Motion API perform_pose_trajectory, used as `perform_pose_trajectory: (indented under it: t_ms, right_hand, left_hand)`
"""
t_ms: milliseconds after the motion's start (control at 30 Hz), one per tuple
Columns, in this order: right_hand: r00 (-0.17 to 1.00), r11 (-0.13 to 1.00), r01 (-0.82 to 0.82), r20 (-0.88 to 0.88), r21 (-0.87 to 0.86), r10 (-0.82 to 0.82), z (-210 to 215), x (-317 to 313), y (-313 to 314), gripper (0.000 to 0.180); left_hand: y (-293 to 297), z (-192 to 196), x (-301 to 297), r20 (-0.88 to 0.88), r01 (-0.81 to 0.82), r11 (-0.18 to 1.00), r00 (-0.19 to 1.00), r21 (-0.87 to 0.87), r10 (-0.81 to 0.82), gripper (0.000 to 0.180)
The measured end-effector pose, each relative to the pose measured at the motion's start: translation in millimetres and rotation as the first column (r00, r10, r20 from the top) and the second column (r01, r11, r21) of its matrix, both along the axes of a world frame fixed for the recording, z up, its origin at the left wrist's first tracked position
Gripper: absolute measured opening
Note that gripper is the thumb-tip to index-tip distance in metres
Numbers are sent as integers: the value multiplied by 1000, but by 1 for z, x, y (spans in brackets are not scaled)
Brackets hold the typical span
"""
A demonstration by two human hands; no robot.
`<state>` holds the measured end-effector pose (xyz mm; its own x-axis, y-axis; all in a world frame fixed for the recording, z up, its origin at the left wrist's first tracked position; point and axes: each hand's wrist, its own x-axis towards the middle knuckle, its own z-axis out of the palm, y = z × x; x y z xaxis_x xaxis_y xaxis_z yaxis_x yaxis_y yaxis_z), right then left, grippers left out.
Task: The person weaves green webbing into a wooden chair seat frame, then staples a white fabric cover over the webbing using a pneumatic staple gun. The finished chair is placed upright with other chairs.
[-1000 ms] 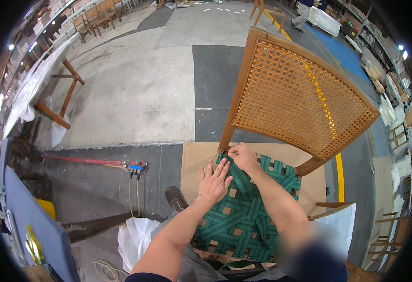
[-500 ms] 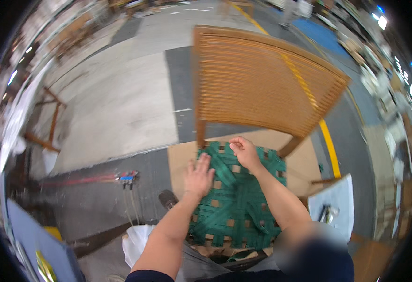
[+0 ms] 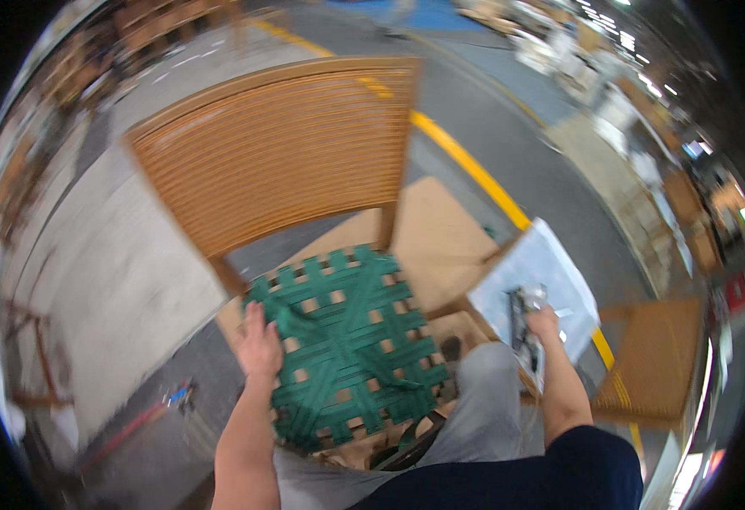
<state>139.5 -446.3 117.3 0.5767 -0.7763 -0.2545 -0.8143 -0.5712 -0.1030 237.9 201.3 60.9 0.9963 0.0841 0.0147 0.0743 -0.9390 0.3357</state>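
A wooden chair with a slatted backrest (image 3: 296, 153) stands in front of me. Its seat is woven from green webbing (image 3: 338, 357), with square gaps and loose strips lying on top. My left hand (image 3: 259, 344) rests at the seat's left edge, fingers stretched out and holding nothing. Off to the right, my right hand (image 3: 544, 326) is closed at a silver and black tool that looks like a staple gun (image 3: 519, 319). The tool lies on a white sheet (image 3: 564, 255); the fingers are partly blurred there.
Flattened cardboard (image 3: 432, 246) lies under the chair. A second wooden chair back (image 3: 654, 361) stands at the right. Hose fittings (image 3: 180, 396) with a red hose lie on the floor at left. A yellow line (image 3: 466, 161) crosses the floor beyond.
My right hand has left the webbing and moved right to the tool. The left hand stays at the seat's left edge. The view has turned right, so the chair appears further left.
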Motion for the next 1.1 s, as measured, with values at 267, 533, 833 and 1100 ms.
perform_pose_trajectory:
  t_ms: [267, 533, 833, 1100]
  right_hand:
    - [898, 953, -19, 424, 304, -117, -11, 5, 8, 47]
    - [727, 550, -667, 602, 503, 330, 97, 110, 177, 43]
    - [622, 63, -594, 409, 802, 668, 90, 235, 473, 33]
    - [582, 117, -624, 361, 772, 728, 27, 255, 533, 36]
  left_hand:
    - [14, 11, -2, -127, -60, 991, 989, 123, 76, 62]
    - [22, 4, -15, -165, -88, 988, 980, 127, 109, 62]
    - [19, 1, -7, -102, -75, 995, 991, 63, 81, 62]
    - [22, 0, -8, -89, -85, 996, 992, 24, 87, 61]
